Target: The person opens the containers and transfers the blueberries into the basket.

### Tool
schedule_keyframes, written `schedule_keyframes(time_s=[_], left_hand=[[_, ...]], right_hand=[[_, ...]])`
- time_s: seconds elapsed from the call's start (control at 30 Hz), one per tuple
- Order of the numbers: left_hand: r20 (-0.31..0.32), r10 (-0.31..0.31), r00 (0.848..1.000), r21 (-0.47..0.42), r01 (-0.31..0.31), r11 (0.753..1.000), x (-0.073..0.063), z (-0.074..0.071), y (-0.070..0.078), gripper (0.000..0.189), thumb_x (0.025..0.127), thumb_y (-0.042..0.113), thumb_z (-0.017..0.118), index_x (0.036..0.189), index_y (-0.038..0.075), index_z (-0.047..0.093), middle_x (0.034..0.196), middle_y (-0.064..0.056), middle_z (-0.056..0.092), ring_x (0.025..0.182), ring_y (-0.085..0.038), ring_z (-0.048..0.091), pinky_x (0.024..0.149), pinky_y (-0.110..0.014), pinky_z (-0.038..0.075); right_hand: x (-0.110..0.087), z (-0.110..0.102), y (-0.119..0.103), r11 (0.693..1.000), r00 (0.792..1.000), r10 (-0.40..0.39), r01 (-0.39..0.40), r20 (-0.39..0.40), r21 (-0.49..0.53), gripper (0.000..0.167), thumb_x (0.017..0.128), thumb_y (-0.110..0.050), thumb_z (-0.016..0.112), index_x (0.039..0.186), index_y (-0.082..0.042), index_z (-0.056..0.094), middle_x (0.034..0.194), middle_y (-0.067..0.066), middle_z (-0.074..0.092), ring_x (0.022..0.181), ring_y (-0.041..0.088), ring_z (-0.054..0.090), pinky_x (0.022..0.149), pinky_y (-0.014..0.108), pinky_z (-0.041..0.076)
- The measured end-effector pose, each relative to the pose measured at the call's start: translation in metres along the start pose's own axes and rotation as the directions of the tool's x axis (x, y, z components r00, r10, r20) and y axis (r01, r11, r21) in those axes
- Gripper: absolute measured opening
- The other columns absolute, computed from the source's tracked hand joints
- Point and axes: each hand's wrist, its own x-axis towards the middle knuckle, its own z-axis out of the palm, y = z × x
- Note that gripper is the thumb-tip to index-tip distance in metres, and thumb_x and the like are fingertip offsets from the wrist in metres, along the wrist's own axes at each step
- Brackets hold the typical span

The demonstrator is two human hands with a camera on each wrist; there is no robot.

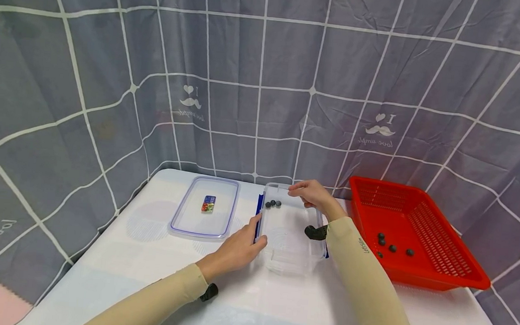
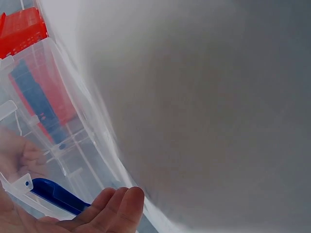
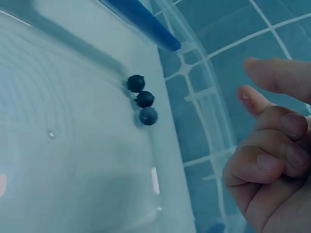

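A clear plastic container (image 1: 287, 257) with blue side latches stands on the table. Three blueberries (image 3: 145, 99) lie in a row along its far left inside edge. Beside the left wall, my left hand (image 1: 238, 246) has its fingers extended along the blue latch (image 2: 57, 195), with the thumb near the front left corner. My right hand (image 1: 314, 195) hovers over the container's far right part. In the right wrist view, its thumb and index finger are apart with nothing between them; the other fingers are bent.
A red basket (image 1: 432, 283) on the right holds several more blueberries (image 1: 392, 248). Left of the container lies a clear lid (image 1: 188, 213) with a colourful label (image 1: 209, 204). A grey checked curtain (image 1: 282, 108) hangs behind the white table (image 1: 254, 303).
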Motion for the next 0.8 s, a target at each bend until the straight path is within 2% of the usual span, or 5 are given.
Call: schedule_keyframes(time_s=[0.17, 0.43, 0.8], left_hand=[[0.012, -0.01, 1.0, -0.001, 0.01, 1.0, 0.001, 0.001, 0.0, 0.074, 0.101, 0.05, 0.041, 0.162, 0.014, 0.018, 0.157, -0.018, 0.042, 0.14, -0.032, 0.047, 0.112, -0.051, 0.04], [0.008, -0.006, 1.0, 0.006, 0.006, 1.0, 0.0, 0.001, 0.0, 0.073, 0.102, 0.049, 0.041, 0.162, 0.014, 0.019, 0.156, -0.019, 0.042, 0.14, -0.032, 0.047, 0.112, -0.051, 0.04], [0.004, 0.003, 1.0, 0.004, -0.003, 1.0, -0.001, 0.0, 0.0, 0.074, 0.101, 0.048, 0.041, 0.162, 0.013, 0.018, 0.156, -0.019, 0.042, 0.139, -0.033, 0.048, 0.111, -0.052, 0.041]], right_hand=[[0.012, 0.012, 0.005, 1.0, 0.999, 0.024, -0.025, -0.025, -0.01, 0.038, 0.095, -0.02, 0.069, 0.129, -0.005, 0.065, 0.051, -0.005, 0.033, 0.044, 0.01, 0.024, 0.049, 0.027, 0.03], [0.028, 0.027, 0.014, 0.995, 0.995, 0.091, -0.092, -0.048, -0.024, 0.045, 0.093, -0.019, 0.07, 0.134, -0.002, 0.063, 0.053, -0.004, 0.032, 0.044, 0.011, 0.027, 0.049, 0.025, 0.033], [0.043, 0.039, 0.03, 0.988, 0.987, 0.146, -0.149, -0.066, -0.046, 0.044, 0.09, -0.015, 0.071, 0.133, -0.005, 0.065, 0.053, -0.004, 0.028, 0.042, 0.01, 0.028, 0.045, 0.023, 0.033]])
